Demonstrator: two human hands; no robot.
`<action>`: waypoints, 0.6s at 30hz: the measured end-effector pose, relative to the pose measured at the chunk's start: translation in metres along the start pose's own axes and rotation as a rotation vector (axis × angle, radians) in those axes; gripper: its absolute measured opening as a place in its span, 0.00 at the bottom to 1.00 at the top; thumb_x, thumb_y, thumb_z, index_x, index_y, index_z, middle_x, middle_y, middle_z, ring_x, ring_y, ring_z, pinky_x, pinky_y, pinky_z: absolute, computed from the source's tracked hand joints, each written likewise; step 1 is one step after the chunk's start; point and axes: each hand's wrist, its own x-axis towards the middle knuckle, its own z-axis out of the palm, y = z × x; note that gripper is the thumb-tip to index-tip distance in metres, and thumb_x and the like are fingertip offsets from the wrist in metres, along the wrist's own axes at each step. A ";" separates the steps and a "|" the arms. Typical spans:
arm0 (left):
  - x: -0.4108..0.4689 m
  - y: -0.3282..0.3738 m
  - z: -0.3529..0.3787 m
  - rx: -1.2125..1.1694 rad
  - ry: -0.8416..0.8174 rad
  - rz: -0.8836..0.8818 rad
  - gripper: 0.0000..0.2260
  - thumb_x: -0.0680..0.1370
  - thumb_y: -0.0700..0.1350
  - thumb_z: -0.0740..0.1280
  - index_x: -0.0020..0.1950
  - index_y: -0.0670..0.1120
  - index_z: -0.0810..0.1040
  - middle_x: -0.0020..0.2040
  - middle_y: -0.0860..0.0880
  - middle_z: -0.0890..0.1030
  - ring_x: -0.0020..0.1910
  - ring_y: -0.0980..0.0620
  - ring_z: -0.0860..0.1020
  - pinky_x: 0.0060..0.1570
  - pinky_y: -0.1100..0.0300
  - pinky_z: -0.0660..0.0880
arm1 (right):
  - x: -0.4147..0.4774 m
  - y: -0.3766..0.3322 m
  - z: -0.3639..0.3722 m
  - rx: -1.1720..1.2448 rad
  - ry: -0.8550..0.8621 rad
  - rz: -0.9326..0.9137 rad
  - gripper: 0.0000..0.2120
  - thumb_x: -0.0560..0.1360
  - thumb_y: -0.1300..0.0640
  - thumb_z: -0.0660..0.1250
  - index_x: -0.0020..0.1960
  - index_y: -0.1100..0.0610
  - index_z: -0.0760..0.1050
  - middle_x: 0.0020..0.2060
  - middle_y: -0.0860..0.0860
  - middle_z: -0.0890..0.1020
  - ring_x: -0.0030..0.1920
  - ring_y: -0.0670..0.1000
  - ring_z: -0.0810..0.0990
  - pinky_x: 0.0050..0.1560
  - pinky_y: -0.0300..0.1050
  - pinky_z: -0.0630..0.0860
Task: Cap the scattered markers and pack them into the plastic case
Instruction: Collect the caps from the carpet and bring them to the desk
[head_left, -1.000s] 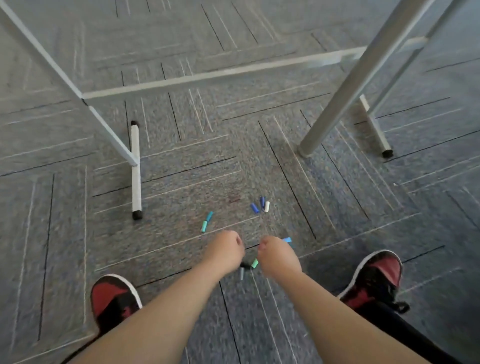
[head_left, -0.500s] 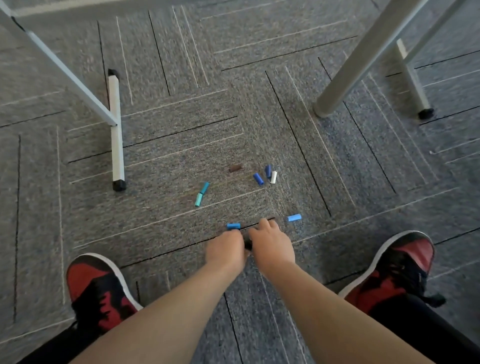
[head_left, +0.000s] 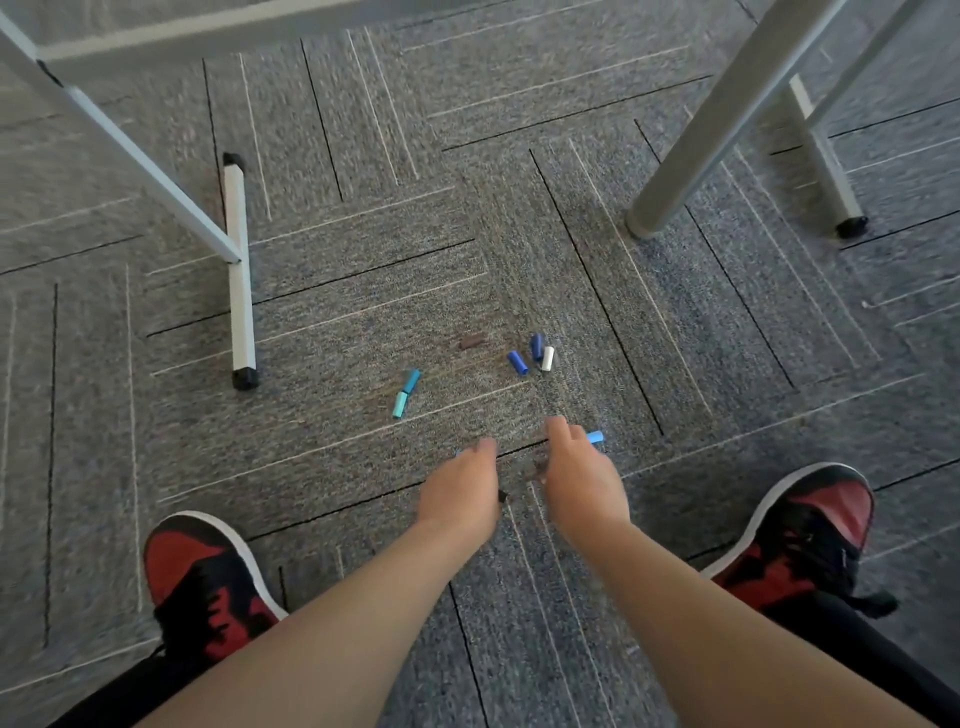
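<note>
Watching the left hand (head_left: 460, 499) and right hand (head_left: 582, 483) draw apart, I cannot tell their grip; blue caps (head_left: 517, 362) at 12 o'clock remain loose.

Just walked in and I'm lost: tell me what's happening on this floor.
A person reaches down to the carpet, left hand and right hand close together over small dark pieces; blur hides whether either grips one. Coloured caps lie scattered beyond: a teal pair, two blue caps with a white one, a brown one, a light blue cap beside the right hand. No case is in view.
</note>
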 end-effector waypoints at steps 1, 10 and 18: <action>0.001 0.002 0.000 0.014 -0.008 0.036 0.16 0.76 0.32 0.64 0.61 0.45 0.70 0.48 0.50 0.75 0.39 0.53 0.72 0.33 0.60 0.65 | 0.000 0.005 -0.003 -0.012 -0.010 -0.005 0.14 0.76 0.69 0.62 0.58 0.56 0.66 0.56 0.52 0.76 0.49 0.55 0.79 0.44 0.48 0.76; 0.009 0.000 0.010 0.190 -0.097 0.168 0.15 0.76 0.34 0.67 0.59 0.46 0.72 0.54 0.46 0.72 0.52 0.45 0.74 0.41 0.54 0.69 | 0.001 0.020 0.008 -0.175 -0.184 -0.094 0.16 0.78 0.63 0.63 0.64 0.52 0.67 0.61 0.54 0.70 0.56 0.56 0.74 0.53 0.50 0.77; 0.013 0.002 0.014 0.229 -0.106 0.151 0.16 0.74 0.31 0.67 0.59 0.44 0.73 0.56 0.45 0.72 0.48 0.44 0.77 0.42 0.52 0.74 | 0.000 0.016 0.013 -0.271 -0.169 -0.110 0.13 0.79 0.64 0.62 0.62 0.55 0.69 0.60 0.54 0.70 0.45 0.56 0.80 0.37 0.47 0.73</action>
